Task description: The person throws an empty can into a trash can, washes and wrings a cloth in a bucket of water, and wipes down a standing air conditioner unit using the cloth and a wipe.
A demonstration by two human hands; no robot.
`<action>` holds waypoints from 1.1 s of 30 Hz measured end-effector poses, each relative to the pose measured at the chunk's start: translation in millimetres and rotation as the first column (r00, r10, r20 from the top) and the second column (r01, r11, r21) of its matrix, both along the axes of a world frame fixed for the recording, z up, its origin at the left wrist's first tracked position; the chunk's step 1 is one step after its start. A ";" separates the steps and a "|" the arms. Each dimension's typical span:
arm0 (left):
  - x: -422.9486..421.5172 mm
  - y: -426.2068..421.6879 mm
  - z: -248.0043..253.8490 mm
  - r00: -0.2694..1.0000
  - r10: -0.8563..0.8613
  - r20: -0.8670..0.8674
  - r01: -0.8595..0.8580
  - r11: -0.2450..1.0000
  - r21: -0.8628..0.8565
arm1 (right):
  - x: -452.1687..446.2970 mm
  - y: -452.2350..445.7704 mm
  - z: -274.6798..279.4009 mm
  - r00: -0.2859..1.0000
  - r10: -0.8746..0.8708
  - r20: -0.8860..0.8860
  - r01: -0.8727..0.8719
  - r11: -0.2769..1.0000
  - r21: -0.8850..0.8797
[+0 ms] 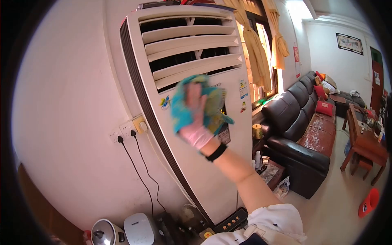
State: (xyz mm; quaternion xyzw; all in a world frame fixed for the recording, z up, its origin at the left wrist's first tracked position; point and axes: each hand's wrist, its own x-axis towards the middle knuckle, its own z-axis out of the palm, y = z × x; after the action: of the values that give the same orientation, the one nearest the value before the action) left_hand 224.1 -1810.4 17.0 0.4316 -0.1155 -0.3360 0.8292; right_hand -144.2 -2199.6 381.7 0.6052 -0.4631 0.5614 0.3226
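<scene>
My right hand (196,102), in a thin pinkish-white glove and smeared by motion, holds a teal and yellow cloth (181,108) against the front of a tall white floor-standing air conditioner (220,175). The cloth bunches around the fingers just below the louvers (183,47), and one end hangs to the right. A black band (216,152) circles the wrist. Small stickers (243,90) are on the front panel at the right, and a butterfly sticker (165,102) is left of the cloth. My left hand is outside the view.
Black plugs and cords hang from wall sockets (118,134) left of the unit. On the floor side stand a rice cooker (104,232) and a white appliance (140,228). Rightward are a dark leather sofa (290,112), a wooden table (363,134) and a red bin (369,203).
</scene>
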 end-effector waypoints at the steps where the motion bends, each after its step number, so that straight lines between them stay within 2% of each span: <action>1: 1.9 1.5 0.2 1.000 0.018 0.012 -0.018 1.000 -0.004 | 22.9 13.5 -19.6 0.991 0.093 -0.097 -0.093 0.996 0.005; 2: 6.2 3.2 -0.7 0.999 0.036 0.036 -0.035 0.999 -0.017 | 39.6 27.7 -43.1 0.965 0.182 -0.188 -0.182 0.983 0.018; 4: 10.4 0.5 -5.2 0.996 0.054 0.064 -0.052 0.998 -0.032 | 49.3 47.0 -85.3 0.853 0.445 -0.272 -0.349 0.875 0.336; 5: 7.2 -7.5 -8.6 1.000 0.007 -0.013 -0.008 0.999 -0.037 | 52.2 37.4 -103.5 0.849 0.446 -0.284 -0.352 0.877 0.326; 6: 3.9 -15.2 -12.1 0.995 -0.037 -0.092 0.033 0.999 -0.043 | 55.3 14.8 -121.3 0.837 0.355 -0.416 -0.275 0.931 0.241; 7: 1.9 -20.7 -18.4 0.994 -0.027 -0.101 0.021 0.998 -0.062 | 57.6 8.0 -118.9 0.809 0.249 -0.532 -0.204 0.969 0.143; 8: 0.5 -23.8 -27.3 0.991 -0.075 -0.114 0.069 0.996 -0.053 | 61.8 -3.4 -113.0 0.802 0.250 -0.543 -0.212 0.968 0.133; 9: -0.7 -25.5 -36.0 0.984 -0.125 -0.126 0.121 0.992 -0.038 | 61.7 -7.7 -88.7 0.759 0.474 -0.447 -0.441 0.879 0.183; 10: -2.2 -26.6 -42.1 0.975 -0.177 -0.138 0.176 0.984 -0.021 | 60.8 -11.6 -60.4 0.659 0.673 -0.337 -0.644 0.736 0.210; 12: -31.1 -32.2 -14.9 0.978 -0.160 -0.132 0.157 0.987 -0.026 | 63.3 -25.8 16.6 0.748 0.397 -0.532 -0.505 0.861 -0.068; 13: -34.8 -36.7 -12.1 0.985 -0.143 -0.094 0.140 0.989 -0.040 | 65.1 -13.7 54.2 0.806 -0.061 -0.589 -0.102 0.966 -0.239; 15: -36.5 -45.2 -14.0 0.990 -0.112 -0.091 0.103 0.990 -0.099 | 75.4 -20.4 118.7 0.865 -0.083 -0.495 -0.044 0.970 -0.240; 16: -31.4 -54.7 -20.8 0.987 -0.116 -0.110 0.105 0.989 -0.105 | 85.7 -27.9 138.9 0.868 0.357 -0.345 -0.413 0.905 -0.103; 17: -22.5 -65.3 -30.0 0.970 -0.147 -0.194 0.122 0.983 -0.136 | 88.6 -4.2 136.0 0.731 -0.477 -0.487 0.359 0.877 -0.321; 18: -14.5 -69.4 -37.2 0.946 -0.177 -0.271 0.136 0.977 -0.163 | 89.4 24.5 120.0 0.701 -0.475 -0.532 0.427 0.877 -0.221; 19: -11.0 -74.5 -30.5 0.934 -0.126 -0.334 0.083 0.987 -0.140 | 82.8 34.3 86.5 0.644 -0.463 -0.609 0.390 0.884 -0.259; 20: -10.0 -78.2 -17.2 0.931 -0.136 -0.340 0.092 0.986 -0.141 | 79.4 20.3 43.0 0.543 -0.502 -0.673 0.358 0.863 -0.356; 22: -13.7 -78.8 19.1 0.973 -0.093 -0.211 0.073 0.992 -0.102 | 72.7 -7.9 -43.3 0.323 -0.610 -0.724 0.245 0.793 -0.558; 23: -13.9 -78.0 35.5 0.972 -0.079 -0.222 0.061 0.994 -0.090 | 67.4 15.3 -35.6 0.447 -0.173 -0.878 0.171 0.980 -0.106; 24: 3.8 -81.8 23.6 0.967 -0.099 -0.236 0.080 0.993 -0.090 | 62.2 39.5 -27.4 0.616 0.435 -0.656 -0.079 0.863 0.498; 25: 26.5 -84.6 8.1 0.972 -0.169 -0.163 0.143 0.977 -0.159 | 57.0 63.8 -19.3 0.685 0.677 -0.270 -0.281 0.587 0.759; 26: 44.8 -87.8 -7.8 0.970 -0.229 -0.085 0.205 0.953 -0.222 | 59.8 39.3 -8.2 0.654 0.624 -0.428 -0.224 0.700 0.679; 27: 41.3 -88.4 17.6 0.988 -0.145 -0.053 0.134 0.975 -0.180 | 62.7 15.0 2.9 0.619 0.535 -0.575 -0.173 0.807 0.564; 28: 53.5 -94.2 12.9 0.986 -0.155 -0.063 0.142 0.975 -0.173 | 66.0 -8.4 14.6 0.585 0.420 -0.694 -0.136 0.894 0.426; 29: 68.7 -101.3 5.0 0.978 -0.208 -0.024 0.199 0.959 -0.203 | 84.7 16.3 85.0 0.625 0.326 -0.709 0.034 0.896 0.442; 30: 81.5 -101.1 6.3 0.965 -0.261 0.018 0.258 0.940 -0.224 | 101.4 19.0 141.4 0.634 0.113 -0.765 0.272 0.893 0.358; 31: 86.0 -105.6 8.0 0.973 -0.222 -0.069 0.205 0.958 -0.198 | 110.3 2.7 189.1 0.737 0.061 -0.673 0.264 0.891 0.370; 32: 93.4 -109.9 6.9 0.970 -0.232 -0.078 0.215 0.959 -0.182 | 100.2 -65.1 230.1 0.588 -0.239 -0.773 0.157 0.971 -0.180; 33: 100.1 -114.3 2.5 0.950 -0.312 -0.016 0.301 0.928 -0.219 | 113.4 -49.1 231.7 0.518 -0.462 -0.720 0.361 0.881 -0.306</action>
State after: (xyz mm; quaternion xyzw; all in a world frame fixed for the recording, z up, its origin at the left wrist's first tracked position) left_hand 324.2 -1924.7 19.5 0.3081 -0.1957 -0.4578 0.8107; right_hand -30.8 -2248.7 613.4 0.6388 -0.3742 0.1787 0.6480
